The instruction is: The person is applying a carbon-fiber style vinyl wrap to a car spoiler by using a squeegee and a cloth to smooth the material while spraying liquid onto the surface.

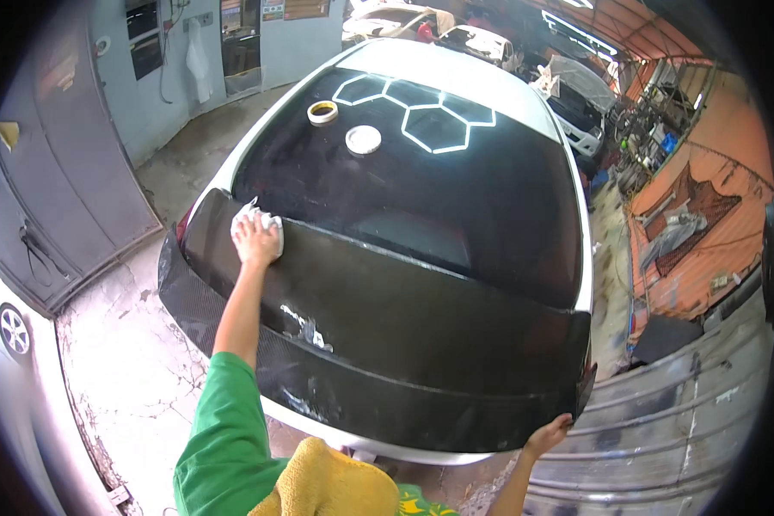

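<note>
A white car with a dark rear window [404,198] stands in front of me, its trunk lid [387,301] black and matte. My left hand [258,239] presses a crumpled white cloth [275,225] onto the lid's far left part, just below the glass. Along the rear edge runs a black spoiler [404,413], with a woven pattern showing at its left end. At its right corner, my right hand [549,434] curls its fingers around the edge. Pale whitish smears [305,328] mark the lid left of its middle.
On the rear window lie a roll of masking tape [322,112] and a round white lid-like disc [363,139]. A yellow towel [327,482] hangs at my front. Grey metal doors [69,155] stand left; corrugated metal sheets [654,430] lie right. Other cars are parked beyond.
</note>
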{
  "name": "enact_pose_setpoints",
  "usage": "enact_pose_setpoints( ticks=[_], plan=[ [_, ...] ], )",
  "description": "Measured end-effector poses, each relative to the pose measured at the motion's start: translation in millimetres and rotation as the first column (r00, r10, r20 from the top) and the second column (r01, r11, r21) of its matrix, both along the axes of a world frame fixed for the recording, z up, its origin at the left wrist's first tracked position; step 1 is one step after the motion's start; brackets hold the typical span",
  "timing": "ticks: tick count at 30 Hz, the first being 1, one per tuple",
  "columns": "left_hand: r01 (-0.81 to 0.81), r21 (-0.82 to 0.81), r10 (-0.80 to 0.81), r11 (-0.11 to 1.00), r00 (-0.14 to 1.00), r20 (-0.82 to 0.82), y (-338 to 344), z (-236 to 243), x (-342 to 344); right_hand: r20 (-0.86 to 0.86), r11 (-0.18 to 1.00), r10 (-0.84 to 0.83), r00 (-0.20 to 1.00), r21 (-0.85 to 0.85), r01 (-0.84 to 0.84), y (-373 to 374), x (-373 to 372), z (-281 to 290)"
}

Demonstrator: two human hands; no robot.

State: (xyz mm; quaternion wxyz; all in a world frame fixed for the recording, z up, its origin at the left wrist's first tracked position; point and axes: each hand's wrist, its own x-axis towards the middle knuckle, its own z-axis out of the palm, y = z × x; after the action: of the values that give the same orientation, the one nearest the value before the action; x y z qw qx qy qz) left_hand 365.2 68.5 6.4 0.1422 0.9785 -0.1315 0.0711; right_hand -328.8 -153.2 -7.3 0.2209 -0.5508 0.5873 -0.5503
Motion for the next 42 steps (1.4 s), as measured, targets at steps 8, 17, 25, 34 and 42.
enact_pose_setpoints(
  ticks=[8, 17, 25, 34, 42],
  plan=[
    [0.309, 0.179, -0.329, 0.934, 0.940, 0.091, -91.1, -12.3, -190.8, -0.070, 0.998, 0.005, 0.998, 0.067, 0.000, 20.1, 21.8, 43.4],
    [0.824, -0.275, -0.861, 0.495, 0.509, -0.022, -101.8, 39.4, -360.8, 0.155, 0.997, 0.026, 0.988, -0.077, -0.014, 19.6, 18.4, 10.7],
    [0.772, -0.565, -0.947, 0.291, 0.317, -0.054, -116.8, 110.1, -420.4, 0.207, 0.982, 0.174, 0.963, 0.034, -0.185, 82.7, 53.1, 22.0],
    [0.644, -0.763, -0.967, 0.049, 0.223, 0.126, -67.4, 113.5, -381.4, 0.427, 0.800, 0.592, 0.684, -0.205, -0.564, 126.3, 259.4, 40.6],
    [0.716, -0.668, -0.897, -0.205, 0.135, 0.420, 7.3, 95.8, -260.4, 0.884, 0.740, 0.365, 0.294, -0.084, -0.667, 189.0, 388.9, 85.4]
  ],
)
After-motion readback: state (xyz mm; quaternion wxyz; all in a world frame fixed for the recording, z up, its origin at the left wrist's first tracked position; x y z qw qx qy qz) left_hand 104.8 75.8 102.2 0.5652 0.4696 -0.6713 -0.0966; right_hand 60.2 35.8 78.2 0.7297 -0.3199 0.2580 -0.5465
